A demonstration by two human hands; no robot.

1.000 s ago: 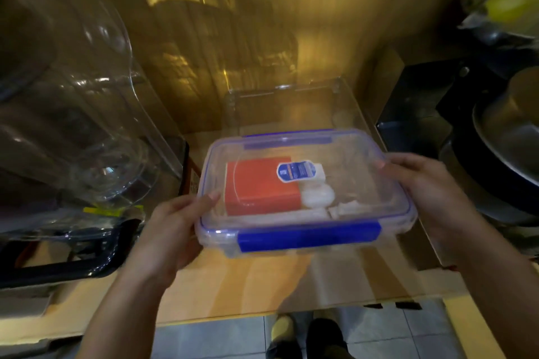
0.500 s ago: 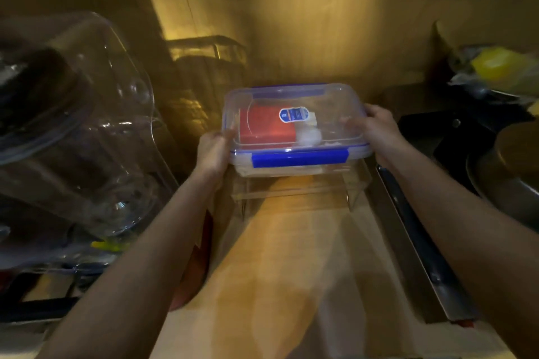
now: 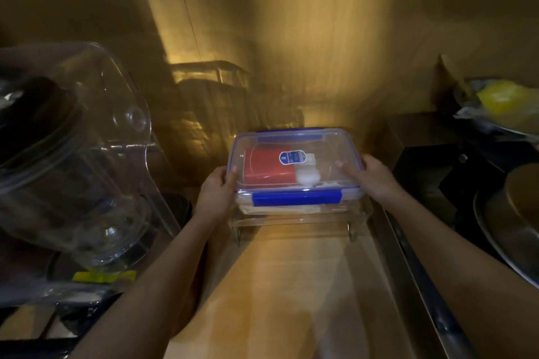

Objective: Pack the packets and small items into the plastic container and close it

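Note:
A clear plastic container [image 3: 335, 151] with blue clips and its lid on sits at arm's length on top of a clear acrylic stand [image 3: 294, 220]. Through the lid I see a red packet [image 3: 265, 167], a white round item [image 3: 307, 176] and a blue label. My left hand [image 3: 215, 194] grips the container's left end, thumb on the lid. My right hand [image 3: 370, 176] holds the right end, fingers lying over the lid's corner. The long blue front clip [image 3: 296, 198] faces me.
Large clear plastic jars [image 3: 75, 160] crowd the left side. Stacked clear containers [image 3: 213, 96] stand behind, against the wooden back wall. A metal rail [image 3: 420, 280], a metal pan [image 3: 516, 221] and a yellow item [image 3: 504, 99] lie to the right. A wooden shelf board [image 3: 280, 294] runs between my arms.
Both hands carried the closed container away from me, from near the shelf's front edge to the back, onto the clear stand. In the last half second it hardly moved.

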